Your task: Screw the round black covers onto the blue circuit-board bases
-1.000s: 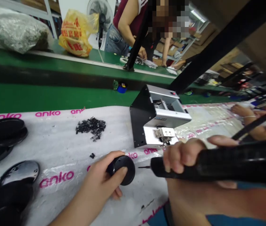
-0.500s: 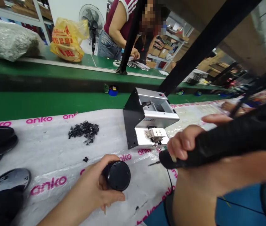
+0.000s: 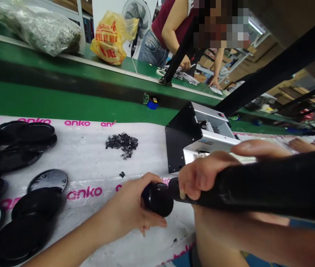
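My left hand (image 3: 126, 204) is closed around the side of a small black cylindrical part (image 3: 161, 200), its round flat face turned to the right. In my right hand (image 3: 202, 176) is a black electric screwdriver (image 3: 246, 185), gripped along its body. Its nose meets the edge of that round face in the view; the bit is hidden, so I cannot tell whether it sits in a screw. Behind my right hand stands a silver and black screw feeder (image 3: 182, 139), its front partly covered by the hand.
Several black round covers (image 3: 20, 237) lie at the left on the white foam sheet (image 3: 85, 167). A pile of small black pieces (image 3: 124, 142) sits mid-sheet. Beyond are a blue-cased item (image 3: 152, 104), a yellow bag (image 3: 108, 40), a black post (image 3: 179, 55) and a co-worker's arm (image 3: 172, 33).
The screwdriver has moved left, its nose from beside the feeder to the cylindrical part's face. My left hand still holds the part. The whole view has shifted, with the scene sliding right.
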`<state>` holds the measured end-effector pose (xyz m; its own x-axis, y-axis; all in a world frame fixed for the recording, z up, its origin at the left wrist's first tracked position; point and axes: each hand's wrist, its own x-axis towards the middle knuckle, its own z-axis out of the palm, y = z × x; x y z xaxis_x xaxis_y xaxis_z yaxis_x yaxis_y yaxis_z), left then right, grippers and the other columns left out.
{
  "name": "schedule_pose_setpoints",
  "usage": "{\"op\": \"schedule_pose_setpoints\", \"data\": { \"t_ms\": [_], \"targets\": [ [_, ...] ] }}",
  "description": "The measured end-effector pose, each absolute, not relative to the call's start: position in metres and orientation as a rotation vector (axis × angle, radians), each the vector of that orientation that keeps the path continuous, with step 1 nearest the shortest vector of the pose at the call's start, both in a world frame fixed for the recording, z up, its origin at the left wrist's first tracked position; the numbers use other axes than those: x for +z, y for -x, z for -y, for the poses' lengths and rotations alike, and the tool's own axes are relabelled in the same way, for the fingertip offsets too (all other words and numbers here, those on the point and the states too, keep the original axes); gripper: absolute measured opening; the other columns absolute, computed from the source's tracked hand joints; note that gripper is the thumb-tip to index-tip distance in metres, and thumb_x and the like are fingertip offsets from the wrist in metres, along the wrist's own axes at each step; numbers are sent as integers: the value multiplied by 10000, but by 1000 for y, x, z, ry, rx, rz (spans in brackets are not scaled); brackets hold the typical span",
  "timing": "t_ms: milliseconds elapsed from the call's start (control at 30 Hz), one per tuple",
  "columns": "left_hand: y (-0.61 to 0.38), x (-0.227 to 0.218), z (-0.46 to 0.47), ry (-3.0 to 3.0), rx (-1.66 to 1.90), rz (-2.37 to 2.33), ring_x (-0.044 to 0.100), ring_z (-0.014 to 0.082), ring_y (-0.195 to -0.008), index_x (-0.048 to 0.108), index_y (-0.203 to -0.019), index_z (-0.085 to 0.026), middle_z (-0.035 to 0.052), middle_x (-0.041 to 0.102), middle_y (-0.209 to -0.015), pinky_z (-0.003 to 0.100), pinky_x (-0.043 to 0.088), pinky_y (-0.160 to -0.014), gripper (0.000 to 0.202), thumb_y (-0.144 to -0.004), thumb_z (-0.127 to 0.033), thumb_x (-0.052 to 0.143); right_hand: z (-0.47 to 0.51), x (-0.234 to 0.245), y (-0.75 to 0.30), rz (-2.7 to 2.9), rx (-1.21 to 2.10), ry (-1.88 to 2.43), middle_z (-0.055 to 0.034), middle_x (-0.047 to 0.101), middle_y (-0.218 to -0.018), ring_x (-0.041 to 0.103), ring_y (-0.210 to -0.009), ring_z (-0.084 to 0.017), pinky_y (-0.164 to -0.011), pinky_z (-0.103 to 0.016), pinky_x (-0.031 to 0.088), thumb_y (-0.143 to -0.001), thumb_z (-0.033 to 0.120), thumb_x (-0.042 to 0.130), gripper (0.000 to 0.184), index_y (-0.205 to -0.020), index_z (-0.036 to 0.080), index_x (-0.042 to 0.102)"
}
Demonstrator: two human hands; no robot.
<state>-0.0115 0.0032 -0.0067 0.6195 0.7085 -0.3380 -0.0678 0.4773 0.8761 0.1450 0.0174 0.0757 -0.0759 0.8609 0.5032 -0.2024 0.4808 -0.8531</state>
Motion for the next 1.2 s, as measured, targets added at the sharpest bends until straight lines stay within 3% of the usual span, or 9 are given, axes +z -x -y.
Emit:
{"op": "schedule_pose_setpoints", "data": {
  "t_ms": [200, 333, 467, 600, 733, 833, 900, 1000, 1200],
  "targets": [
    [12, -5, -2, -981, 543, -779, 535, 83, -452, 565, -1129, -272, -109, 555, -591, 173, 458, -436, 525, -658, -214, 791, -19, 68, -140, 1393, 860, 576, -4, 684, -684, 608, -461, -182, -410, -325, 522, -879, 461, 661, 314, -1108, 252, 612],
    [11, -5, 1, -950, 571, -772, 550, 82, -476, 579, -1092, -280, -119, 547, -599, 162, 442, -461, 463, -671, -207, 760, -16, 61, -130, 1351, 889, 623, 10, 668, -667, 602, -467, -175, -404, -313, 514, -891, 411, 654, 236, -1082, 275, 618],
    [11, -8, -1, -933, 559, -745, 532, 84, -461, 581, -1085, -278, -104, 560, -590, 162, 454, -433, 489, -655, -188, 795, -12, 60, -129, 1289, 956, 606, 1, 674, -666, 616, -493, -181, -420, -322, 518, -897, 529, 592, 303, -1034, 261, 628],
    [13, -10, 1, -944, 549, -730, 503, 80, -458, 580, -1142, -289, -95, 554, -602, 173, 454, -436, 529, -674, -220, 817, -11, 64, -131, 1279, 917, 638, 3, 674, -659, 614, -486, -180, -426, -323, 515, -933, 424, 558, 198, -1025, 265, 633],
    [16, -7, 3, -1137, 658, -803, 583, 116, -597, 583, -1224, -316, -14, 665, -904, 219, 506, -523, 588, -693, -300, 836, -10, 74, -136, 1256, 853, 650, 29, 651, -636, 549, -423, -134, -402, -281, 484, -949, 380, 548, 141, -1025, 278, 610],
    [20, -1, 1, -1458, 841, -891, 627, 127, -741, 641, -1191, -309, 29, 628, -1205, 251, 537, -694, 368, -833, -330, 728, -6, 82, -137, 1201, 755, 711, 56, 601, -581, 492, -359, -103, -344, -239, 429, -967, 397, 550, 135, -981, 273, 600],
    [22, 2, -1, -1627, 914, -838, 642, 134, -823, 693, -1093, -266, 24, 657, -1119, 247, 525, -782, 183, -938, -287, 599, -3, 86, -135, 1186, 730, 708, 62, 584, -554, 476, -332, -94, -310, -229, 406, -962, 411, 560, 158, -942, 262, 606],
    [26, 6, -3, -1791, 932, -765, 649, 139, -861, 723, -984, -196, 30, 681, -940, 223, 508, -793, 206, -984, -239, 521, 2, 91, -133, 1206, 766, 713, 70, 588, -534, 493, -328, -102, -303, -237, 425, -928, 435, 612, 170, -907, 266, 622],
    [31, 6, -2, -1850, 920, -799, 664, 128, -766, 752, -936, -172, 31, 716, -858, 210, 512, -715, 178, -953, -222, 582, 7, 90, -139, 1071, 739, 678, 103, 543, -520, 410, -287, -71, -285, -223, 382, -907, 385, 662, 111, -953, 296, 614]
  ]
}}
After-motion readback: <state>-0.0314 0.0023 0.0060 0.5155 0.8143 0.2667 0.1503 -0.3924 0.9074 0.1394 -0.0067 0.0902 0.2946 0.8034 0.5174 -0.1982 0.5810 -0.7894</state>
